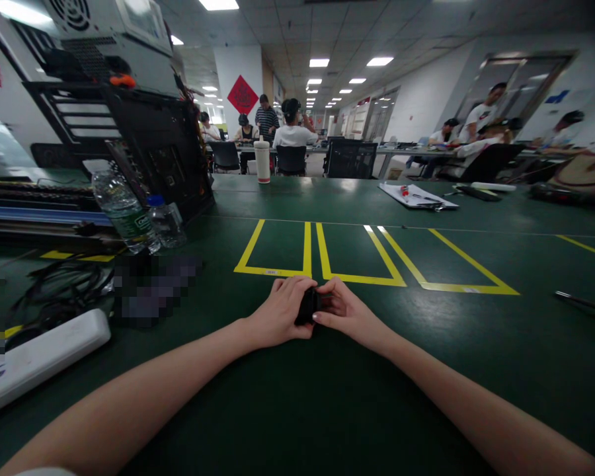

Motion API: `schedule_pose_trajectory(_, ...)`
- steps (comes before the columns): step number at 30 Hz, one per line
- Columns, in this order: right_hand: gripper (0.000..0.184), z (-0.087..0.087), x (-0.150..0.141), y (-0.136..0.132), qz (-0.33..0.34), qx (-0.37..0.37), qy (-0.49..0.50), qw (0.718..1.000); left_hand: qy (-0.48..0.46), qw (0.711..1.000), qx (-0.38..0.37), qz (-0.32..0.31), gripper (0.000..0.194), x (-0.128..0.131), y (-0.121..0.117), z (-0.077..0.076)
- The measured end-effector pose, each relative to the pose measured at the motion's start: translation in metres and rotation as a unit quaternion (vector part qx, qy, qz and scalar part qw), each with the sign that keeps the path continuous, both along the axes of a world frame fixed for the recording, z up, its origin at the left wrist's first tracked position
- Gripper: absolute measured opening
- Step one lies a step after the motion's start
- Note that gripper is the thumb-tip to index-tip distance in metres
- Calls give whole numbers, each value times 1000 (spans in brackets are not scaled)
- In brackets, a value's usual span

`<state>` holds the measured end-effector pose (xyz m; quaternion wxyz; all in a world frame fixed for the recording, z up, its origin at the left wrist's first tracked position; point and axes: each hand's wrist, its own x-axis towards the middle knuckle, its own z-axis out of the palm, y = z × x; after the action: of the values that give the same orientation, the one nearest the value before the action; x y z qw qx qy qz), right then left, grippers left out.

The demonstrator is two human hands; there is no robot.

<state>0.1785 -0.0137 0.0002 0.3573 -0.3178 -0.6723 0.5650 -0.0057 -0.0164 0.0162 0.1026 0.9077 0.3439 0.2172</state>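
Both my hands meet on the green table just below the yellow taped boxes. Between them sits a small black object, mostly hidden by fingers. My left hand curls its fingers over the object's top and left side. My right hand grips it from the right, thumb against its lower edge. I cannot make out what the object is.
An open black computer case stands at the back left, with two water bottles in front of it. A white power strip and cables lie at the left. A clipboard and a white cup sit further back. Several people sit at distant tables.
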Motion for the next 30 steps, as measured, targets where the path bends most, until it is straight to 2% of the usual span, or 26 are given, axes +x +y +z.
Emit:
schedule_pose_trajectory(4,14,2,-2,0,-32,11,-11,999,-7,1000,-3,-6,62,-1,-1,2)
schedule_pose_trajectory(8,21,2,-2,1,-49,5,-37,998,-9,1000,-10,-7,60,-1,-2,4)
schedule_pose_trajectory(14,29,0,0,1,12,-4,11,1000,-5,1000,3,-1,63,0,1,-2)
schedule_pose_trajectory(16,30,0,0,0,10,-1,19,1000,-6,1000,7,-3,63,0,1,-3)
schedule_pose_trajectory(21,17,0,-2,0,-38,7,2,999,-7,1000,2,-4,63,0,0,-1)
schedule_pose_trajectory(24,20,1,-2,0,-43,1,-13,999,-7,1000,-1,-8,62,-1,-1,2)
schedule_pose_trajectory(30,26,-1,1,2,2,-17,-1,1000,-4,1000,-2,-6,62,-1,0,-1)
